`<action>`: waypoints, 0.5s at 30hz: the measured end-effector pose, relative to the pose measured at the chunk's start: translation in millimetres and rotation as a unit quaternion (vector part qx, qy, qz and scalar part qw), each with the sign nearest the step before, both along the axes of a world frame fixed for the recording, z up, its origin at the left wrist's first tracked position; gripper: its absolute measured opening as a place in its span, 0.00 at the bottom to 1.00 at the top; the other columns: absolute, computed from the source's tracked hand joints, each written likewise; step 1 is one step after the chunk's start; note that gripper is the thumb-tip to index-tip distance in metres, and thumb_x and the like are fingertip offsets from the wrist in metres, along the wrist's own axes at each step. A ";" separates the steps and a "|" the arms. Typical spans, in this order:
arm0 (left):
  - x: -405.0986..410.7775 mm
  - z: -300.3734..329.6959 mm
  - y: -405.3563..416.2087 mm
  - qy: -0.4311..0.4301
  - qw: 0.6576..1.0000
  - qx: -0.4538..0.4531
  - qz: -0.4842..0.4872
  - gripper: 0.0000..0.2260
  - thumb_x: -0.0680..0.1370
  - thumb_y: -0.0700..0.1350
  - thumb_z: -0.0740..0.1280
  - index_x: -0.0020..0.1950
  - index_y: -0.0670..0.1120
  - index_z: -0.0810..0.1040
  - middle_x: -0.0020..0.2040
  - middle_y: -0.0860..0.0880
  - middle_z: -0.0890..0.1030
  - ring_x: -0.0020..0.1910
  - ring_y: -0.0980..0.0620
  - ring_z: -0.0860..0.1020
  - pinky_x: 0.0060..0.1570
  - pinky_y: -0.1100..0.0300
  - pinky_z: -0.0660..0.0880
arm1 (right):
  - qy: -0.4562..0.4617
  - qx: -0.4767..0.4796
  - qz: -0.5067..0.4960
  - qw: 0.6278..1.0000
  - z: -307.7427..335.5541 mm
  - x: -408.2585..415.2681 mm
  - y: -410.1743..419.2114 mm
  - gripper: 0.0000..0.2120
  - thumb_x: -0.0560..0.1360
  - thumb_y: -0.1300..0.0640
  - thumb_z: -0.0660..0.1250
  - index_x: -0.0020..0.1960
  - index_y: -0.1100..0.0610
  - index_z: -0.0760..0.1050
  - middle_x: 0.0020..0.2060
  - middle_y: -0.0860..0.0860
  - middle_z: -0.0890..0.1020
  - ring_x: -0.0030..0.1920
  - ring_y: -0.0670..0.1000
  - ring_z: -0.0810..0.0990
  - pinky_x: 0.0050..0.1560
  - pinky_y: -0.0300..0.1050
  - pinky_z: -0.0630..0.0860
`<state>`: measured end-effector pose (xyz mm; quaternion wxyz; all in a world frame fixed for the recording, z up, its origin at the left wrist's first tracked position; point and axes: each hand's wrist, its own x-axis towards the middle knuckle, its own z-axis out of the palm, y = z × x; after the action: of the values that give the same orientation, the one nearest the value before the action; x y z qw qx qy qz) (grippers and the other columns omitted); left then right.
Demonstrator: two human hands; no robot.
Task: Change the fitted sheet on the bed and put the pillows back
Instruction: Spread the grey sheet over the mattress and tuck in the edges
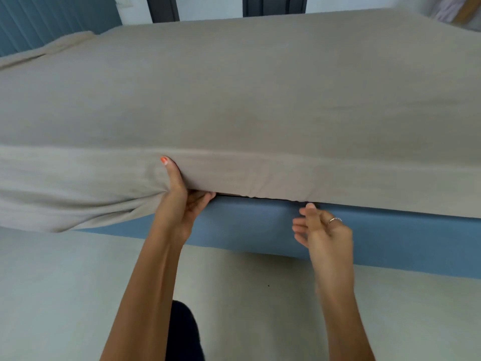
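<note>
both forearms are reaching from below toward the bed edge. left hand (179,201) is gripping the fitted sheet (234,100), thumb on the side wall and fingers curling under the hem, seemingly lifting the mattress edge so slack bunching left of the grip can be tucked. right hand (321,226) is hovering loosely curled and holding nothing, right of the grip, beside the blue bed base (390,238)

Matt beige cloth fitted sheet (234,87), lightly creased; smooth matt blue upholstered bed base (390,238)
</note>
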<state>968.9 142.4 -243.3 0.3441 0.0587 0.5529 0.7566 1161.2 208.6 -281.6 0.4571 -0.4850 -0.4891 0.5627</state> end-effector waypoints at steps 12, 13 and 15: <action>0.3 -34.4 -42.2 -0.208 0.972 0.079 0.072 0.15 0.79 0.49 0.66 0.60 0.41 0.72 0.55 0.42 0.80 0.53 0.48 0.81 0.50 0.58 0.78 | -0.185 0.064 0.149 0.969 -13.9 -23.9 -60.5 0.08 0.78 0.58 0.65 0.41 0.51 0.79 0.36 0.44 0.84 0.38 0.44 0.83 0.47 0.44 0.79; -6.8 -41.6 -52.9 -0.224 0.969 0.068 0.075 0.14 0.80 0.47 0.64 0.62 0.41 0.72 0.56 0.43 0.80 0.52 0.48 0.80 0.51 0.57 0.77 | -0.204 0.076 0.167 0.962 -11.2 -32.5 -63.8 0.08 0.78 0.57 0.65 0.42 0.50 0.79 0.36 0.44 0.84 0.38 0.43 0.83 0.48 0.44 0.79; -23.7 -54.5 -73.1 -0.241 0.966 0.036 0.092 0.11 0.82 0.44 0.62 0.63 0.41 0.72 0.56 0.44 0.79 0.51 0.49 0.80 0.49 0.58 0.76 | -0.259 0.104 0.204 0.938 -3.6 -52.4 -67.0 0.07 0.78 0.53 0.64 0.42 0.49 0.78 0.34 0.45 0.83 0.39 0.43 0.82 0.47 0.42 0.77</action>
<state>945.2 69.4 -297.8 0.3939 -0.1638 0.4296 0.7959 1108.8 141.6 -285.2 0.2378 -0.4532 -0.7351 0.4447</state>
